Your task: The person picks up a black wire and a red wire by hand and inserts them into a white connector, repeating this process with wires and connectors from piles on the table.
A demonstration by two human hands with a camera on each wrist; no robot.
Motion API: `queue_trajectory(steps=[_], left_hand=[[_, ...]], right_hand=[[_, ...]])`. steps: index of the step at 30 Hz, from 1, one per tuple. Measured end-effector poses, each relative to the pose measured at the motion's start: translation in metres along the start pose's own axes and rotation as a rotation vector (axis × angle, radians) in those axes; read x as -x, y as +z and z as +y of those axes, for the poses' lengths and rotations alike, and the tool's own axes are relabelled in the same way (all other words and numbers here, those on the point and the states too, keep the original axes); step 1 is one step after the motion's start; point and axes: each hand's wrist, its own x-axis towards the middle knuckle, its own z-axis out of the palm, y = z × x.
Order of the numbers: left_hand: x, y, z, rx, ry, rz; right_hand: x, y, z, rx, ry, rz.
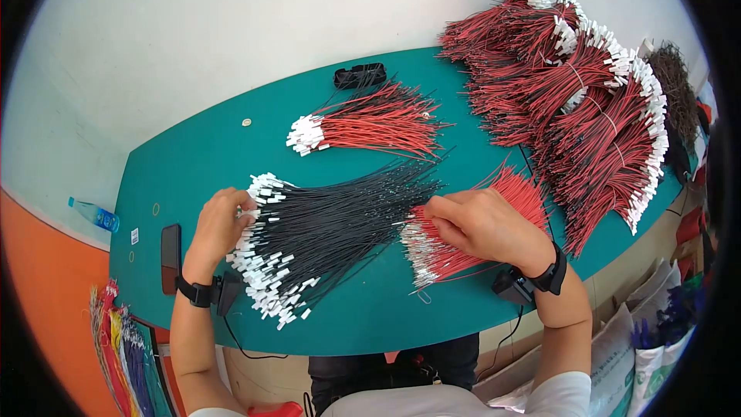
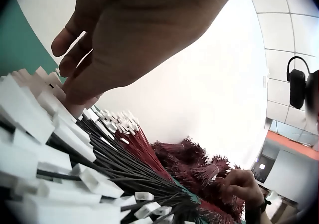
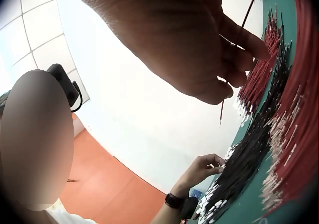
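Note:
A wide bundle of black wires (image 1: 340, 212) with white connectors (image 1: 270, 282) on their left ends lies across the middle of the table. At the upper part of those connectors, my left hand (image 1: 221, 220) pinches one white connector (image 2: 75, 107) between thumb and fingers. To the right lies a bundle of red wires (image 1: 517, 201) with pale, stripped-looking ends facing left. Above its left part, my right hand (image 1: 482, 224) pinches a single red wire (image 3: 222, 112); in the right wrist view its thin bare tip points down past the thumb.
Behind the black wires lies a red-and-black wire bundle (image 1: 378, 123) with white connectors, near a black case (image 1: 360, 76). Large tied bundles (image 1: 571, 100) are heaped at the right. A phone (image 1: 170, 259) and a bottle (image 1: 94, 215) are at the left. Each wrist wears a cabled camera.

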Motion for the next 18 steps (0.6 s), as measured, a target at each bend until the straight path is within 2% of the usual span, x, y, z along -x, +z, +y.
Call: queue_trajectory(steps=[5,8,11,15,18], left_hand=[[-0.001,0.001,-0.001,0.099,-0.039,0.001],[-0.001,0.002,0.000,0.087,0.035,0.102],[-0.003,-0.007,0.011,0.204,-0.092,0.157],[-0.008,-0.012,0.034,0.671,-0.062,0.280],[-0.010,-0.011,0.067,0.921,0.006,0.287]], right_hand=[[-0.001,0.000,-0.001,0.008,-0.030,-0.001],[-0.001,0.000,-0.001,-0.009,-0.044,0.027],[-0.002,0.001,-0.002,-0.057,-0.055,0.077],[-0.002,0.003,-0.004,-0.090,-0.053,0.107],[-0.002,0.004,-0.005,-0.090,-0.059,0.146]])
